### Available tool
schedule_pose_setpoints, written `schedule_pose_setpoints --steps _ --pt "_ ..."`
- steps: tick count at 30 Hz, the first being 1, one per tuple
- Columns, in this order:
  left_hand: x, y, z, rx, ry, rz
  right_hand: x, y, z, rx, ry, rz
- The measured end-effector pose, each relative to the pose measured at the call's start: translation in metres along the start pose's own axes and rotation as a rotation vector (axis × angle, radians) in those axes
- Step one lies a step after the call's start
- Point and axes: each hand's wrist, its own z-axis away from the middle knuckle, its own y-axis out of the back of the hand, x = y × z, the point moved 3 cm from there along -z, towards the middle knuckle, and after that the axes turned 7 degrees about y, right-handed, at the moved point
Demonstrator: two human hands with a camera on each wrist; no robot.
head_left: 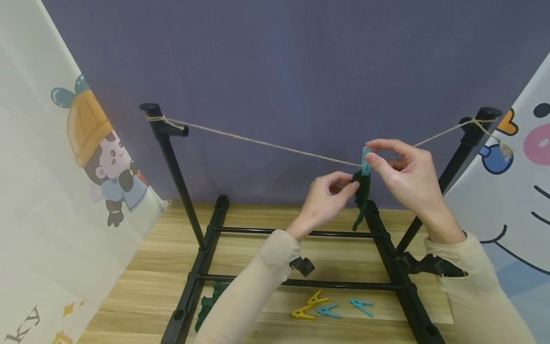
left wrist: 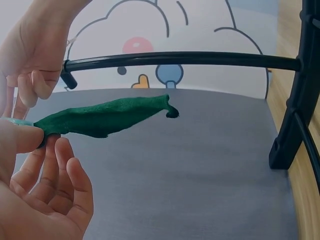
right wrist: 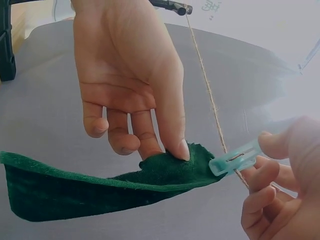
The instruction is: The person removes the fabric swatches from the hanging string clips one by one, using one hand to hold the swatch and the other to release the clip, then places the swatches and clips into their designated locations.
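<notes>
A light blue clothespin (head_left: pixel 366 161) stands upright on the twine line (head_left: pixel 266 143), pinched at its upper end between the thumb and fingers of my right hand (head_left: pixel 410 179). Its lower end bites the edge of a small dark green cloth (head_left: pixel 363 193), as the right wrist view also shows at the clothespin's tip (right wrist: pixel 220 166). My left hand (head_left: pixel 324 200) pinches the cloth's edge with thumb and fingers, just left of the clothespin. Below the line the rest of the cloth hangs down; the left wrist view shows it folded lengthwise, with a curled end (left wrist: pixel 172 112).
The twine runs between two black posts (head_left: pixel 174 172) of a frame whose crossbars (head_left: pixel 343 285) lie low over the wooden surface. Loose yellow clothespins (head_left: pixel 303 313) and blue clothespins (head_left: pixel 362 306) lie near the front. Another green cloth (head_left: pixel 208 306) is partly behind my left forearm.
</notes>
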Motion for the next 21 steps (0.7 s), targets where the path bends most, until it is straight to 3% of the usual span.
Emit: schedule_pose_setpoints --steps 21 --pt "0.001 0.004 0.003 0.011 -0.011 0.006 -0.009 -0.011 -0.001 0.143 0.073 -0.008"
